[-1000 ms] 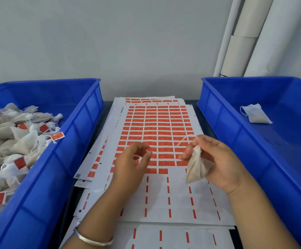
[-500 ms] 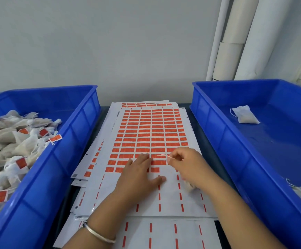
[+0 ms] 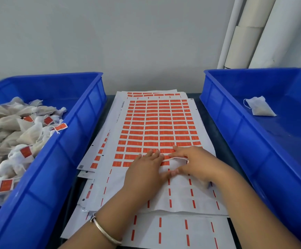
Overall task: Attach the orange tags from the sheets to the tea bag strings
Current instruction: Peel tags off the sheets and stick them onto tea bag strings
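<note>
Pressing flat, both hands [image 3: 146, 169] [image 3: 194, 164] splayed on sheets [image 3: 157, 126] — blue bins [image 3: 74, 141] [image 3: 236, 126] flanking.

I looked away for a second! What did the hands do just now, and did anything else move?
Both hands came down onto the tag sheet. The right hand, which had held a tea bag up in the air, now lies low at the front row of orange tags with the string under its fingers. The left hand went from raised and curled to flat on the sheet. The blue bins and their tea bags stayed put.
</note>
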